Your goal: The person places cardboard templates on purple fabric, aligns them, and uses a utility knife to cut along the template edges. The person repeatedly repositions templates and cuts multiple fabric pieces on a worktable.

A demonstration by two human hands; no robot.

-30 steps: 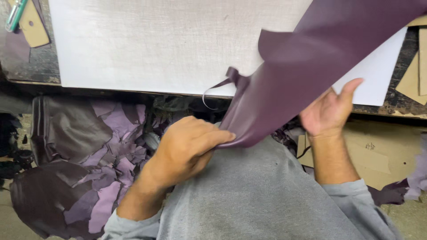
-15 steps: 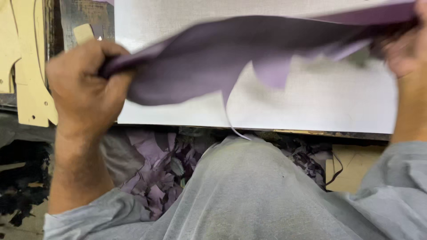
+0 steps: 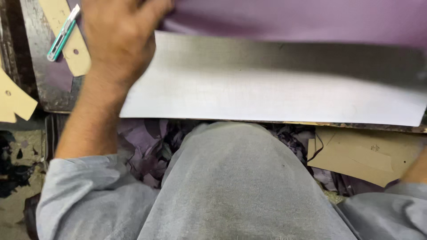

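My left hand lies on the sheet of purple leather at the far edge of the counter.

I see its fingers bent over the leather's near left corner, though whether they pinch it I cannot tell. The leather lies across the top of a flat pale grey cutting board on the dark counter. Of my right arm only a grey sleeve shows; that hand is out of view. A green utility knife rests on a tan card pattern left of the hand. Purple leather scraps sit below.
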